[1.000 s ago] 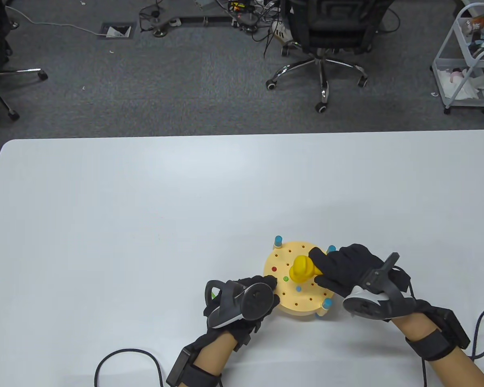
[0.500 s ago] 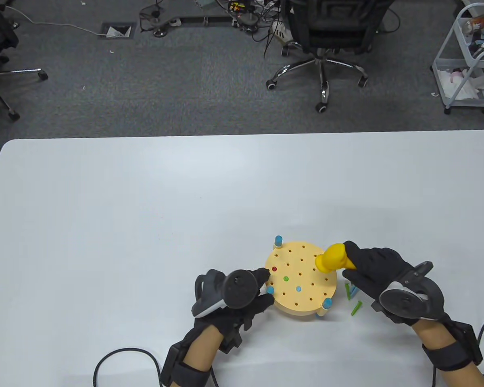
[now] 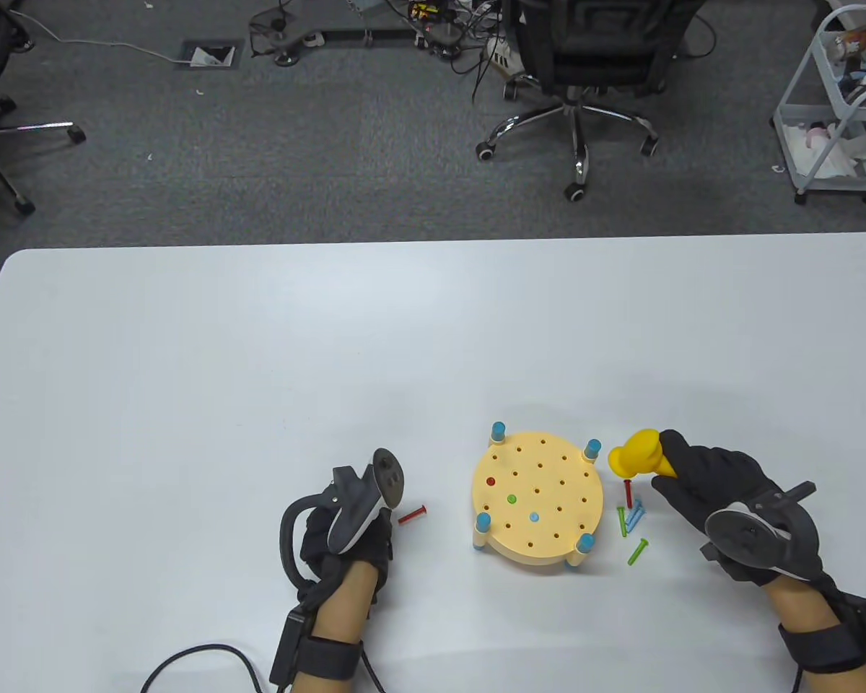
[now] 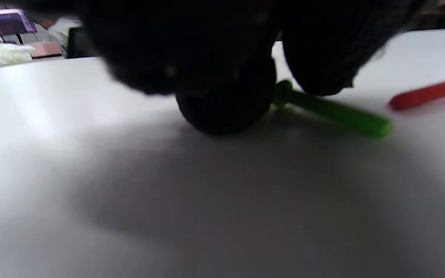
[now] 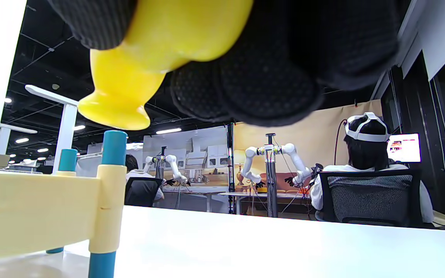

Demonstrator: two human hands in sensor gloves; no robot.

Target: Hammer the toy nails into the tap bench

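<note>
The left hand (image 3: pixel 346 530) has been withdrawn from the tap bench (image 3: pixel 538 498) and pinches a green nail (image 4: pixel 332 112); the yellow hammer (image 3: pixel 639 453), gripped by the right hand (image 3: pixel 722 484), has been swung aside. Three nails are seated.

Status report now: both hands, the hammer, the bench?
Right hand grips yellow hammer, beside bench. Left hand at green nail, grip unclear. Three nails in bench.
</note>
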